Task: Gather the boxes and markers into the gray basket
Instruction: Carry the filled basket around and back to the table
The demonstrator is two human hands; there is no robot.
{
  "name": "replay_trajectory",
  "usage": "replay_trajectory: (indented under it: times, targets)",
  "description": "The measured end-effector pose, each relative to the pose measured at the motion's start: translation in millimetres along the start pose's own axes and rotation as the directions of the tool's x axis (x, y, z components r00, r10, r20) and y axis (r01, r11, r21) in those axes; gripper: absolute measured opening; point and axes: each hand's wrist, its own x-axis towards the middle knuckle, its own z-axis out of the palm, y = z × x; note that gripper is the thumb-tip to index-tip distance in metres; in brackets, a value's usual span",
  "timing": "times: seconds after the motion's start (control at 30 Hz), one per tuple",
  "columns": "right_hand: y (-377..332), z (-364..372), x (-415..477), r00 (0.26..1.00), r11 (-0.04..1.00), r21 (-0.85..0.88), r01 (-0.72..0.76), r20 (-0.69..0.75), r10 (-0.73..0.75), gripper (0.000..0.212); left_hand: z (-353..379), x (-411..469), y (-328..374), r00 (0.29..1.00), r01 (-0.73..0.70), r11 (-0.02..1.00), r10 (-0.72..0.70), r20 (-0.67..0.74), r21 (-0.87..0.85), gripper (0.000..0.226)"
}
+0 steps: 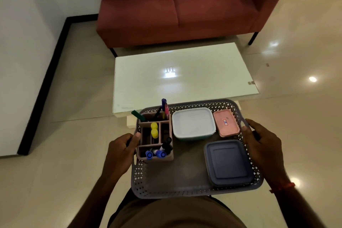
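Observation:
I hold the gray basket (185,189) in the air in front of my body. My left hand (121,151) grips its left rim and my right hand (262,143) grips its right rim. Inside stand a pink organizer (167,157) with several markers (154,130), a white box (193,123), a small pink box (225,122) and a blue-gray box (229,162).
A white low table (181,74) stands just beyond the basket. Behind it is a red sofa (175,7). A white wall with a black skirting (46,79) runs along the left. Glossy tiled floor surrounds everything.

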Motion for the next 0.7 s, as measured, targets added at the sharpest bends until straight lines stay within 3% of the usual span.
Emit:
replay_trajectory:
  times: [0.33, 0.5, 0.7]
  targets:
    - [-19, 14, 24, 0.995, 0.997, 0.069, 0.02, 0.097, -0.027, 0.033, -10, -2, -2, 0.993, 0.077, 0.997, -0.079, -0.087, -0.033, 0.048]
    - [-33, 25, 32, 0.996, 0.997, 0.076, 0.027, 0.084, -0.033, 0.033, -14, 17, -7, 0.983, 0.175, 0.955, -0.181, -0.004, -0.239, 0.047]
    - [-56, 49, 33, 1.0, 0.998, 0.066, 0.021, 0.005, -0.021, 0.035, -39, 66, -13, 0.996, 0.088, 0.987, -0.087, 0.008, -0.133, 0.052]
